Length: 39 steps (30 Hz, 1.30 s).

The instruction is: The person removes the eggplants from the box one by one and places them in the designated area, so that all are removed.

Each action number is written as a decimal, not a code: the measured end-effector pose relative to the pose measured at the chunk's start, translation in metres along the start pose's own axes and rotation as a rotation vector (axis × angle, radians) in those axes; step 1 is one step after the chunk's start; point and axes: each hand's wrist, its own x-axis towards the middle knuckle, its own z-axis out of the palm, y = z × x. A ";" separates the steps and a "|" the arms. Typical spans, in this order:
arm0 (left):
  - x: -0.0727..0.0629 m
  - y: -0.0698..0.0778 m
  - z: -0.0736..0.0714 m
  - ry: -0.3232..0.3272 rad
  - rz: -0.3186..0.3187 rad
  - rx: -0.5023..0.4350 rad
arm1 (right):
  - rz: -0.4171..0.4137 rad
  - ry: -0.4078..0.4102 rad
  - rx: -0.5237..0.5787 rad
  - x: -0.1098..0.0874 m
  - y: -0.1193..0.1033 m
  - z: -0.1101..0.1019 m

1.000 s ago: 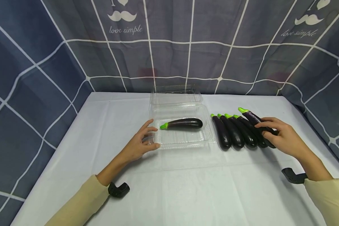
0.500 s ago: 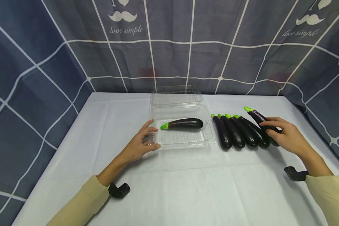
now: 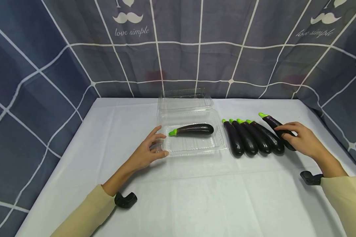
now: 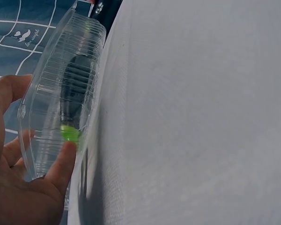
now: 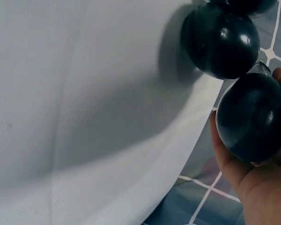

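My left hand (image 3: 145, 149) holds the left side of an opened clear plastic clamshell box (image 3: 216, 141). Its thumb is near the front corner and its fingers are spread along the rim, as the left wrist view also shows. One eggplant (image 3: 194, 129) with a green stem end lies sideways inside the box. To the right, my right hand (image 3: 301, 138) grips another eggplant (image 3: 274, 124) between thumb and fingers, beside a slanting row of several eggplants (image 3: 247, 138). Whether the gripped eggplant (image 5: 253, 117) touches the cloth, I cannot tell.
A white cloth (image 3: 195, 197) covers the table. Behind it and at both sides hangs a dark grey curtain (image 3: 178, 62) with white grid lines. The box's lid (image 3: 185, 103) stands folded back toward the curtain.
My right hand has carried its eggplant slightly right and lowered it, from overlapping the row's end to beside it. My left hand and the box stay in place.
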 end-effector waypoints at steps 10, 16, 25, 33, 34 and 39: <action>0.001 -0.002 0.001 0.001 -0.004 -0.014 | -0.018 -0.022 -0.003 0.003 0.010 0.002; 0.002 -0.002 0.000 0.001 -0.003 -0.007 | -0.034 -0.041 0.001 0.005 0.018 0.007; 0.000 0.001 0.000 0.005 -0.022 0.008 | -0.016 -0.056 0.015 0.004 0.025 0.011; 0.001 0.001 0.001 0.001 -0.026 0.001 | 0.011 -0.094 0.039 0.004 0.024 0.011; 0.001 0.002 0.001 0.002 -0.027 -0.001 | 0.011 -0.093 0.040 0.004 0.024 0.011; 0.000 0.001 0.001 0.005 -0.020 -0.003 | 0.018 -0.098 0.050 0.004 0.023 0.011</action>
